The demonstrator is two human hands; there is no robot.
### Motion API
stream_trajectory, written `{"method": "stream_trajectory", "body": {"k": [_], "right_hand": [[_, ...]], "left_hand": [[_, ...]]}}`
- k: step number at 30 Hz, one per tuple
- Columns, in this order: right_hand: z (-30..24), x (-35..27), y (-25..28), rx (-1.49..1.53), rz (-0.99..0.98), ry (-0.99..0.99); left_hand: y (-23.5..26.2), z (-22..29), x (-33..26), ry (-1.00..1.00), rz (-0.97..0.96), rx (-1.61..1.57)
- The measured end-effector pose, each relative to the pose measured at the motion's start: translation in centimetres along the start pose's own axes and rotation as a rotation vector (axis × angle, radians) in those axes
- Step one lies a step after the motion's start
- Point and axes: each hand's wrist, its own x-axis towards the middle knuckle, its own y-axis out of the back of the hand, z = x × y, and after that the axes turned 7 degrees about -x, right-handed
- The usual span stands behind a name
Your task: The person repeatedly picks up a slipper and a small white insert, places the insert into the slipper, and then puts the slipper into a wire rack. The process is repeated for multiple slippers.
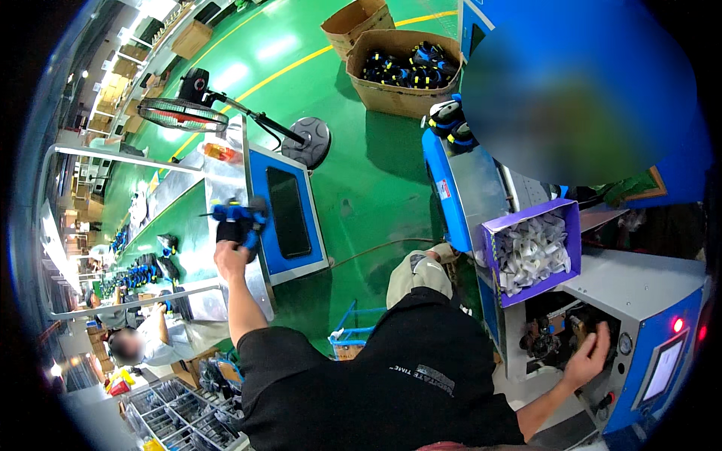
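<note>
Black shirt (391,376) fills six o'clock. Left hand (230,255) clamps a blue-black shoe (239,219) over the conveyor (188,248) at ten o'clock; right hand (588,353), fingers spread, reaches into the machine (647,301) at four o'clock.

The floor (361,150) is glossy green paint, throwing back the ceiling lights. The conveyor frame (218,180) looks like brushed sheet metal, dull silver. The cartons (398,94) are plain matt cardboard (rough at the flaps). The machine housing (639,289) is smooth grey and blue painted metal. The purple box (568,218) seems thin matt card.
</note>
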Motion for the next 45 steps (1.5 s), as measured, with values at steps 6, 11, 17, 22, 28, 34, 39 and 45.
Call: {"method": "stream_trajectory", "body": {"k": [6,11,17,22,28,34,39,45], "right_hand": [[0.4,6.6,1.7,-0.313,0.669,0.061],[2.6,10.5,-0.6,-0.751,0.685,0.158],[4.3,9.3,-1.2,-0.858,0.707,0.104],[5.1,8.0,-1.9,-0.964,0.678,0.045],[5.3,8.0,-2.6,-0.971,0.701,0.039],[4.9,7.7,-1.4,-1.017,0.613,0.065],[5.7,9.0,-2.3,-0.934,0.749,0.109],[1.7,8.2,-0.7,-0.712,0.635,-0.092]], "left_hand": [[-6.9,20.3,-0.2,-0.084,-0.07,-0.233],[-15.7,52.8,-9.7,-1.025,-0.582,-0.869],[-18.1,86.7,-16.5,-1.16,-0.73,-0.558],[-21.3,98.1,-17.1,-0.923,-0.803,-0.228],[-22.1,96.2,-16.0,-1.582,-0.352,-0.211],[-18.9,99.4,-17.9,-1.377,-0.741,0.062],[-20.9,99.9,-8.8,-1.735,-0.592,-0.379],[-3.2,92.8,-6.8,-0.874,-1.51,-1.089]]}}
